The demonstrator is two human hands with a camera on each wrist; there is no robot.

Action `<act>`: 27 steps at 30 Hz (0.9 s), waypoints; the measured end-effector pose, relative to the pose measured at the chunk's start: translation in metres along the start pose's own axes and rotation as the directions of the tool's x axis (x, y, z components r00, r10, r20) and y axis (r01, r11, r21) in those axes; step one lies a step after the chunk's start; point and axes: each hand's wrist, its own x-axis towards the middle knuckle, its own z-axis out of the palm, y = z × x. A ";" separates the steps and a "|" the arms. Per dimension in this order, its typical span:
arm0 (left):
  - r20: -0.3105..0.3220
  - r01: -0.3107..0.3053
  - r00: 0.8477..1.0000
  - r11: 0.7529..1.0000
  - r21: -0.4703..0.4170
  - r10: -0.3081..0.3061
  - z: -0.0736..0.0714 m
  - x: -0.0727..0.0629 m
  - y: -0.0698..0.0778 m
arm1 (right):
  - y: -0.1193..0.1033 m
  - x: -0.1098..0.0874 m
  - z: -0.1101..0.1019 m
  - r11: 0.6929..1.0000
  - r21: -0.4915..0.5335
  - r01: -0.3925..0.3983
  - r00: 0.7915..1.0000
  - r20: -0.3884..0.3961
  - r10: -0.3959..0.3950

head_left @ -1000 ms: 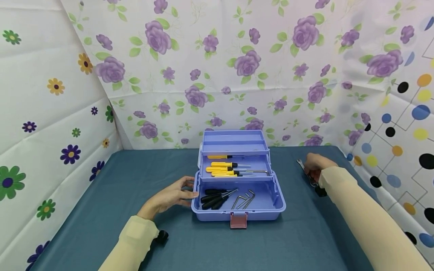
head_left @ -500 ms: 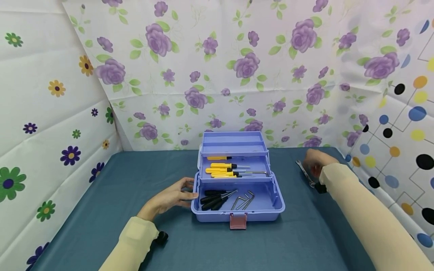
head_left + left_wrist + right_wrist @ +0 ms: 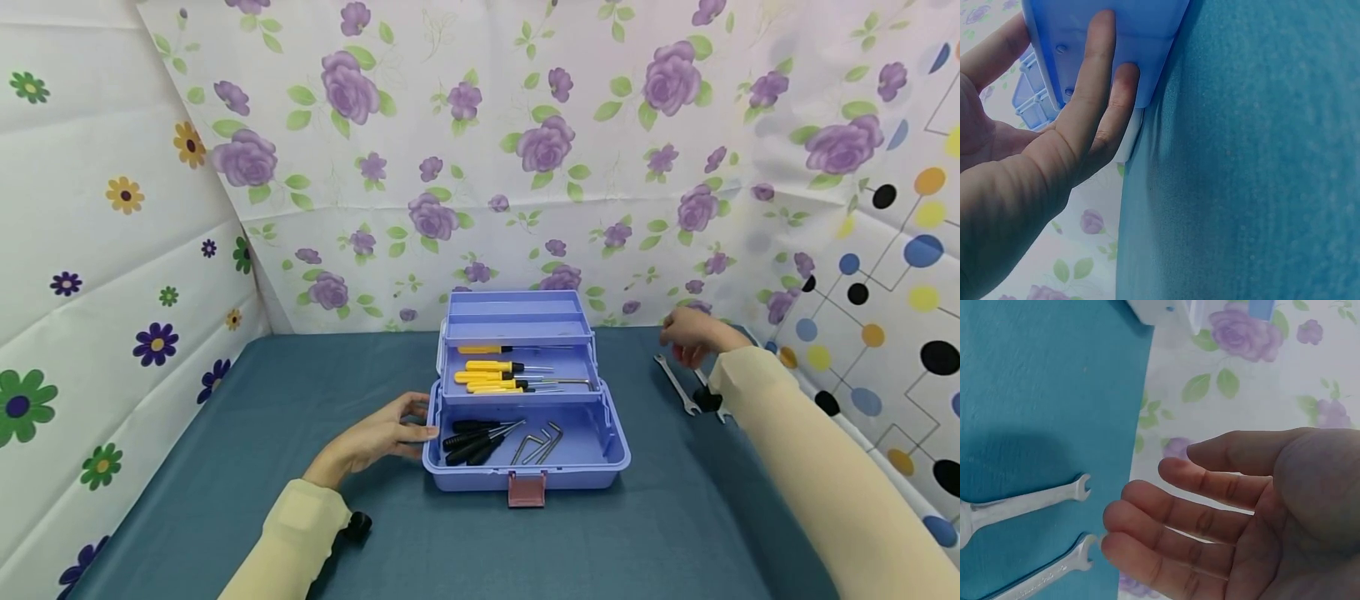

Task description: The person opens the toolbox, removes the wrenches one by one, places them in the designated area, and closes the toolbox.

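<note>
A blue-violet toolbox (image 3: pixel 581 479) stands open mid-table with its lid and tray raised. My left hand (image 3: pixel 382 433) lies against its left side; in the left wrist view straight fingers (image 3: pixel 1088 87) touch the outer wall. Over on the right, two silver wrenches lie side by side, the left wrench (image 3: pixel 677 386) in plain sight and the right wrench (image 3: pixel 1047 572) partly covered by my hand and wrist in the head view. My right hand (image 3: pixel 693 333) hovers at their far ends, fingers loosely bent and holding nothing.
Yellow-handled screwdrivers (image 3: pixel 495 365) lie in the raised tray. Black-handled screwdrivers (image 3: pixel 476 442) and several hex keys (image 3: pixel 551 442) lie in the bottom of the box. A red latch (image 3: pixel 527 490) hangs at its front. Floral cloth (image 3: pixel 435 167) hangs behind the table.
My right hand has risen off the wrenches and shifted slightly toward the back, so the second wrench now shows. My left hand and the toolbox stay where they were.
</note>
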 end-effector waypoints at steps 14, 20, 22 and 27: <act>0.000 0.003 1.000 1.000 -0.003 -0.003 0.000 0.001 -0.001 | -0.021 0.005 -0.002 0.977 0.155 0.143 0.989 -0.044 -0.138; 0.000 0.002 1.000 1.000 -0.003 -0.002 0.000 0.001 -0.001 | -0.034 0.003 -0.002 0.971 0.168 0.167 0.986 -0.037 -0.163; -0.001 0.002 1.000 1.000 -0.003 -0.002 0.000 0.001 -0.001 | -0.038 0.003 -0.002 0.970 0.171 0.173 0.985 -0.029 -0.171; -0.004 0.003 1.000 1.000 -0.001 -0.003 0.000 0.000 -0.001 | -0.051 0.002 -0.003 0.963 0.157 0.218 0.976 -0.034 -0.216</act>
